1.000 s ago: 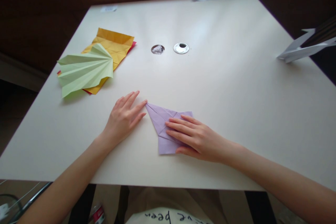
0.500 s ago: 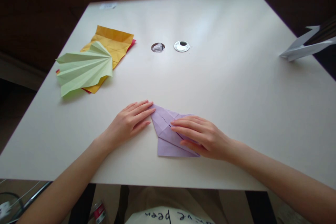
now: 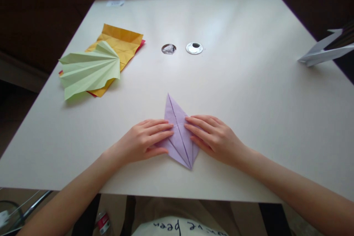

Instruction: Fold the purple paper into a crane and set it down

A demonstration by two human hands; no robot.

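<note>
So both hands are lying flat and relaxed on the purple folded paper (image 3: 179, 132), nothing pinched. The left hand (image 3: 143, 141) presses its left flap, and the right hand (image 3: 214, 138) presses the right one, fingertips nearly meeting at the centre crease. It sits near the front edge of the white table (image 3: 249, 92), point aimed away. Paper like this looks feather-light, thin and easy to crumple, and probably slides on that smooth top, so I'd hold it by the folded edges. Further off to the left sits a green pleated fan (image 3: 88, 70) on a yellow sheet (image 3: 124, 42). Room's dim, dark wood behind.
</note>
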